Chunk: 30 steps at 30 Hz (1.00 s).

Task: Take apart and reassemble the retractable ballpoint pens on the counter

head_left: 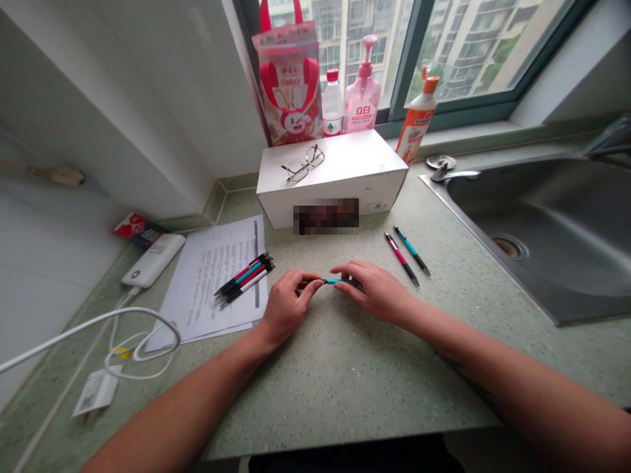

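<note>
A teal and black pen [335, 281] lies crosswise between my two hands, low over the counter. My left hand [290, 301] pinches its left end between thumb and fingers. At the other end, my right hand [373, 289] has its thumb and fingers closed around the pen, hiding part of it. To the right of that hand, a red and black pen [401, 258] and another teal and black pen [412, 250] rest side by side. Left of my left hand, several pens [246, 277] in red, teal, white and black lie bunched on printed sheets of paper [197, 289].
Behind my hands stands a white box [335, 164] with eyeglasses [303, 163] on top. Bottles and a red-handled bag [290, 85] line the window. A steel sink [537, 217] is at right. A power bank [154, 260], white cable [142, 312] and charger [97, 389] lie left.
</note>
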Tool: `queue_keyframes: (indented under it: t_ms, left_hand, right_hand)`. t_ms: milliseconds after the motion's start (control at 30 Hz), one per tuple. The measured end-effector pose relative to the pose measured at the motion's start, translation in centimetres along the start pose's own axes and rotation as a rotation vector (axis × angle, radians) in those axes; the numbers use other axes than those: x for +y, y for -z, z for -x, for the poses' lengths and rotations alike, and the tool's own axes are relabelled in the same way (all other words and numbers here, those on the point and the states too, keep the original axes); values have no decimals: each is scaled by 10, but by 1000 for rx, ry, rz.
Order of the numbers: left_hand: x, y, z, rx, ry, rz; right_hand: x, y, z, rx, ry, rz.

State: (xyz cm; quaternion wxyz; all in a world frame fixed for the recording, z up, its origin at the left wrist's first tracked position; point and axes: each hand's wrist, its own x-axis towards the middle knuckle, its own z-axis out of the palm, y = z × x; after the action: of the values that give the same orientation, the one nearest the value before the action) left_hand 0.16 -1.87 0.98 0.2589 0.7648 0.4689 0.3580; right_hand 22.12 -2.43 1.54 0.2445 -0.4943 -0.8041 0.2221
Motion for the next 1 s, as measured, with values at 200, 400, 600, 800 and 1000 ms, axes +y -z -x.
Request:
queue_keyframes:
  t_ms: [200, 400, 600, 800, 1000]
  left_hand:
    - [-1, 0, 0, -2, 9, -1]
    - [-1, -1, 0, 7, 20, 11]
    - [-2, 0, 0, -1, 29, -3]
    - [-3, -1, 0, 3, 31, 7]
    - [-3, -1, -1, -22, -33, -66]
  right_hand:
    - [1, -1, 0, -1, 39, 34]
    - [1, -1, 0, -12, -5, 20]
    - [0, 0, 0, -5, 15, 58]
    - [2, 0, 1, 25, 16, 39]
    - [4, 3, -1, 55, 53, 147]
